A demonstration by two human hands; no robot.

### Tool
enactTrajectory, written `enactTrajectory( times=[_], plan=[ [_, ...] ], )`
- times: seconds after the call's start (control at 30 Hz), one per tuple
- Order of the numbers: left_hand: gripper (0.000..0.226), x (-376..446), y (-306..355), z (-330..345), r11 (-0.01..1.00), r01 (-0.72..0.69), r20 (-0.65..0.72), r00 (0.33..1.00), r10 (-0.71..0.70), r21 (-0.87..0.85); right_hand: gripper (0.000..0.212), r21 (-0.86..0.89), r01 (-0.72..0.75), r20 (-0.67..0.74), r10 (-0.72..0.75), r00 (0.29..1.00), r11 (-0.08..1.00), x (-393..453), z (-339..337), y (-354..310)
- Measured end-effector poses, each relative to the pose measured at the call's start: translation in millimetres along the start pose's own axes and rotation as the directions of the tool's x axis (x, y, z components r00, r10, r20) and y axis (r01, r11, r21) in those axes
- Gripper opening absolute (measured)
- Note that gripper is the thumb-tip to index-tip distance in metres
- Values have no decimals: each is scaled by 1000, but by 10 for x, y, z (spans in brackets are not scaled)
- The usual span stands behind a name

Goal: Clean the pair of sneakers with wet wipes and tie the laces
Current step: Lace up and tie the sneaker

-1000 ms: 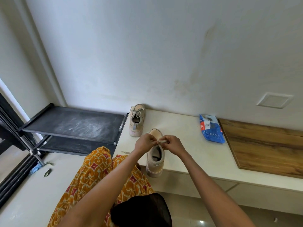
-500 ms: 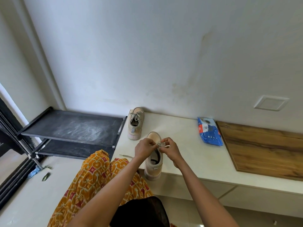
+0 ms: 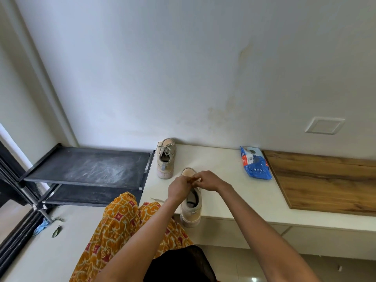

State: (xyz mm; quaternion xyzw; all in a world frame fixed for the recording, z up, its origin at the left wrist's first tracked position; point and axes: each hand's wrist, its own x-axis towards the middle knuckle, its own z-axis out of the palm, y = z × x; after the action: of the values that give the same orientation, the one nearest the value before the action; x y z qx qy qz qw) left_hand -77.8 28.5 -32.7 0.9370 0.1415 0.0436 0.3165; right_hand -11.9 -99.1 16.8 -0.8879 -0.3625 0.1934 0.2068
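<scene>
A beige sneaker point(image 3: 191, 210) stands on the white ledge point(image 3: 234, 192) with its heel at the front edge and its toe toward the wall. My left hand point(image 3: 179, 188) and my right hand point(image 3: 209, 181) meet over its lacing, fingers curled and pinching the laces, which they mostly hide. The second beige sneaker point(image 3: 165, 159) stands at the ledge's back left corner with its laces tied in a bow. A blue pack of wet wipes point(image 3: 255, 166) lies flat on the ledge to the right.
A wooden board point(image 3: 325, 180) covers the ledge's right part. A black two-tier rack point(image 3: 89, 167) stands left of the ledge. My patterned orange trousers point(image 3: 122, 231) are below. A blue scrap point(image 3: 41, 226) and leaves lie on the floor at left.
My hands have stayed over the near sneaker's laces, working them, and have come closer together, the right hand now partly over the left. The view has shifted slightly.
</scene>
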Motion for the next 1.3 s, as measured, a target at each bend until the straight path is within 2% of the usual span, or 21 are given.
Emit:
enactTrajectory(
  times=[0.2,0.3,0.33,0.4,0.43,0.47,0.53,0.6,0.63,0.67,0.7,0.73,0.77,0.83,0.87,0.9,0.97,1.03,1.13,1.23,1.3],
  plan=[
    [24,69,20,-138,991,-24,92,996,12,135,27,127,-122,-57,130,990,984,-43,107,3],
    [35,210,-3,-290,976,-4,232,972,-47,216,24,160,-155,-103,173,980,975,-51,150,-7],
    [39,230,6,-358,989,26,300,951,-69,147,24,178,-169,-117,191,975,969,-53,167,5],
    [40,204,54,-534,973,167,388,917,-94,-158,26,235,-188,-133,223,966,954,-69,212,34],
    [40,181,64,-618,907,236,390,917,-89,-348,26,260,-190,-143,232,962,947,-77,244,49],
    [41,164,55,-692,795,281,366,927,-79,-538,26,282,-191,-155,241,958,940,-84,273,56],
    [43,136,30,-771,452,296,275,955,-113,-842,25,317,-190,-175,254,951,929,-101,310,59],
    [41,144,32,-799,45,211,193,948,-252,-976,24,331,-195,-179,264,948,923,-106,317,46],
    [40,167,52,-809,-98,148,172,930,-324,-984,24,329,-195,-180,264,947,924,-109,315,39],
    [41,180,73,-819,-150,99,150,913,-378,-984,24,327,-197,-179,265,947,924,-115,306,23],
    [41,183,94,-827,-102,88,123,903,-411,-991,24,325,-198,-177,265,948,925,-117,298,13],
    [40,175,100,-825,28,109,88,906,-414,-994,24,326,-203,-172,269,948,923,-118,294,6],
    [38,171,83,-802,220,144,53,926,-374,-965,24,329,-206,-168,272,948,921,-115,295,4],
    [29,143,37,-720,631,145,62,987,-152,-762,25,337,-214,-158,279,947,917,-114,291,9],
    [24,141,8,-654,795,88,126,992,-14,-600,25,340,-217,-150,281,948,915,-113,283,17],
    [20,148,-31,-576,909,4,220,971,96,-416,25,341,-218,-139,278,950,915,-105,276,30],
    [17,159,-62,-432,981,-152,376,908,186,-118,22,342,-217,-108,267,958,914,-93,251,43],
    [14,175,-71,-346,981,-194,378,908,179,0,22,342,-213,-79,254,964,915,-74,227,50],
    [15,193,-65,-310,988,-155,314,938,147,2,21,326,-220,-62,253,966,919,-52,226,91],
    [34,251,-79,-303,995,-81,331,939,94,-55,24,352,-214,-51,247,968,911,-44,224,119],
    [30,303,-73,-292,995,-103,344,934,98,-6,26,358,-204,-45,235,971,911,-38,219,138]
  ],
)
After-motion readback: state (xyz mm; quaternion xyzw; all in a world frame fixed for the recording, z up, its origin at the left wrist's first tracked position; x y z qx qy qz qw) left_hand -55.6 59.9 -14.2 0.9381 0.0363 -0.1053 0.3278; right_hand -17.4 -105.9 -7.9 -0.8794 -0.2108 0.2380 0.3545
